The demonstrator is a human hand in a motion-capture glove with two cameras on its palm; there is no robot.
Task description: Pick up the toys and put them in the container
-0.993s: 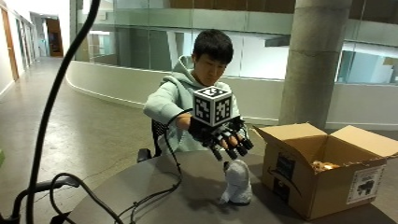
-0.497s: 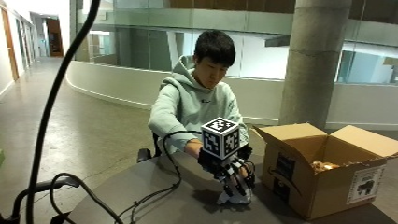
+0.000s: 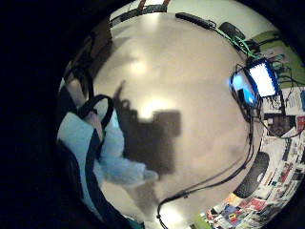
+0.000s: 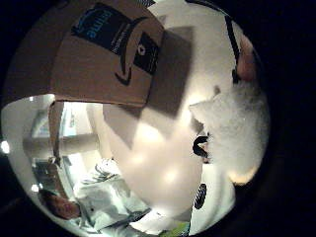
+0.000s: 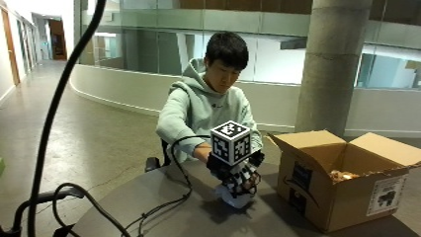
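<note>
A white plush toy (image 5: 235, 196) is seen on the round grey table (image 5: 164, 207), just beside the cardboard box (image 5: 342, 182), with the gloved right hand (image 5: 238, 174) set down over it from above. The fingers (image 5: 247, 178) are curled downward around the toy's upper part, so the toy is gripped while its base appears to rest on the tabletop. In the thumb-side palm view the toy (image 4: 237, 133) is shown as fuzzy white fabric with small black markings, close against the palm; a bare fingertip (image 4: 245, 61) is seen at its edge. In the little-finger-side view a pale blue-white plush limb (image 3: 121, 164) is crossed by a black strap of the hand. The tabletop (image 3: 190, 109) is smooth and faintly glossy, with light reflections and the hand's dark shadow on it. The box (image 4: 103, 54) is plain brown corrugated card, printed with a dark logo panel and a curved arrow, its flaps folded open; something tan is partly visible inside (image 5: 342, 175), too small to identify. A label is stuck on its side. Black cables (image 5: 158, 210) are trailed across the table. The other hand cannot be made out.
</note>
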